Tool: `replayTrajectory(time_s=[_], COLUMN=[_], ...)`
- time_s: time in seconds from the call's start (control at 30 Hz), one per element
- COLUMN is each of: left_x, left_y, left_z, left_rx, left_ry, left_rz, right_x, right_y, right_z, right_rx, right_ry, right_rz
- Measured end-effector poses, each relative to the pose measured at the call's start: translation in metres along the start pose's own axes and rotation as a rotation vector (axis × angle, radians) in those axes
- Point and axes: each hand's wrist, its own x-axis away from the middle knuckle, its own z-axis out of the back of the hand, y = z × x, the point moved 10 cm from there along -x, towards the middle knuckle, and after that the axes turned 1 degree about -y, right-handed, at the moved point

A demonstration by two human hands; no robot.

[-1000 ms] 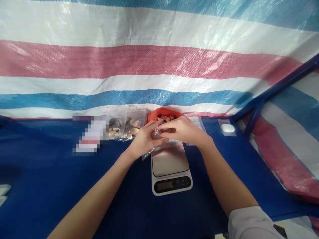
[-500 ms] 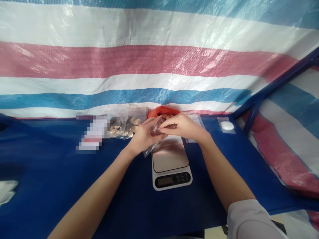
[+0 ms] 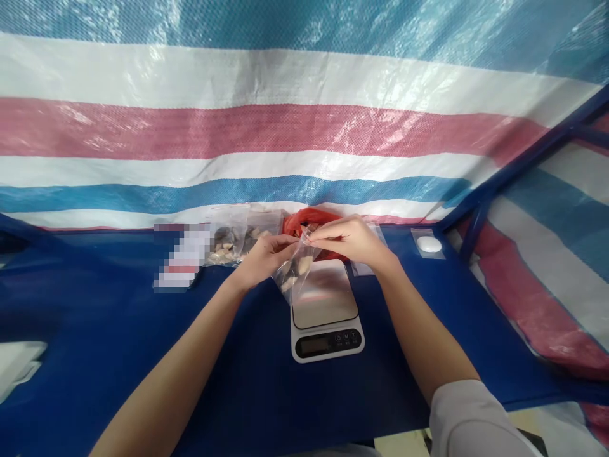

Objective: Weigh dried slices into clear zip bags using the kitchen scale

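Observation:
A clear plastic bag [image 3: 295,270] with a few pale lumps inside hangs between my hands, over the left edge of a white kitchen scale [image 3: 328,298]. My left hand [image 3: 264,255] pinches the bag's upper left edge. At its upper right corner, the thumb and fingers of my right hand [image 3: 349,240] are closed on the plastic. Just behind the hands lies an open red bag [image 3: 311,218], its contents mostly hidden. Left of my left hand are clear bags of brownish stone-like pieces [image 3: 226,244].
A blurred-out paper or phone [image 3: 185,257] lies left of the bags. Partly under my right hand is a flat clear bag [image 3: 364,268]. A white oval object [image 3: 429,244] sits at the right, near a blue metal frame [image 3: 476,219]. Striped sheeting hangs behind the blue table [image 3: 118,317].
My left hand has moved left and its fingers have drawn together at the bag's edge. The bag now hangs lower with pale lumps showing. The view has shifted slightly.

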Motion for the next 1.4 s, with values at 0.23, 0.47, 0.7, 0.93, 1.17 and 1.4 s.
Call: replayTrajectory(time_s=[0.23,0.47,0.7,0.93,1.17,1.4], left_x=[0.002,0.004,0.031,0.072,0.072,0.064], left_y=[0.007,0.020,0.037,0.023,0.003,-0.002], left_z=[0.021,0.011,0.011,-0.014,-0.039,-0.045], left_rx=[-0.013,-0.144,-0.456,-0.640,-0.697,-0.668], left_ry=[0.231,0.189,0.310,0.290,0.172,0.138], left_rz=[-0.030,-0.076,-0.301,-0.342,-0.277,-0.286], right_x=[0.003,0.005,0.033,0.089,0.121,0.134], right_y=[0.004,0.006,0.029,0.058,0.075,0.076], right_z=[-0.001,-0.003,0.003,0.009,0.013,0.013], right_rx=[0.029,0.032,-0.214,-0.291,-0.330,-0.304], right_ry=[-0.067,-0.087,-0.032,0.113,0.197,0.098], right_rz=[-0.088,-0.146,-0.295,-0.462,-0.514,-0.550])
